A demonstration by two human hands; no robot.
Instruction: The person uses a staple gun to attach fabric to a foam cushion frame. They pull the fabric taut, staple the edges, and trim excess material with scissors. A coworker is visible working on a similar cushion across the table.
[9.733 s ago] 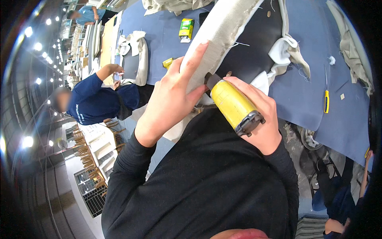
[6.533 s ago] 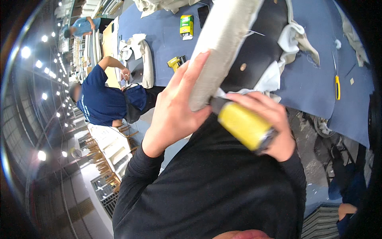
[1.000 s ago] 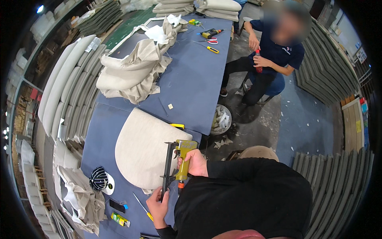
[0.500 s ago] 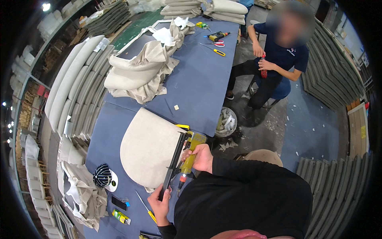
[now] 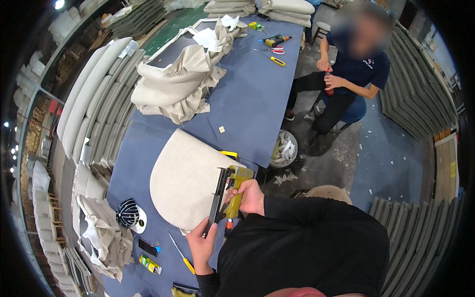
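In my right hand [image 5: 251, 197] is a yellow air staple gun [image 5: 234, 195], fingers wrapped round its handle. The gun's long black magazine [image 5: 216, 204] slants down toward my left hand [image 5: 202, 243], which grips its lower end between thumb and fingers. An orange-red hose fitting [image 5: 228, 224] shows at the bottom of the handle. Below the gun, a rounded beige upholstered cushion [image 5: 183, 173] lies on the blue-grey table [image 5: 247, 109]. A yellow-handled tool [image 5: 229, 154] sits by the cushion's far edge, partly hidden.
Half-covered beige upholstery [image 5: 173, 84] lies farther up the table, near scissors [image 5: 277, 50] and a power tool [image 5: 278, 40]. At left are a cap [image 5: 129, 216], phone [image 5: 148, 247] and screwdriver [image 5: 188, 265]. A scrap bucket [image 5: 284, 148] and a seated person [image 5: 363, 69] holding a red bottle are at right.
My left hand has moved up toward the gun's body, and the magazine sticks out less. The right hand keeps its hold on the handle. The view has shifted slightly.
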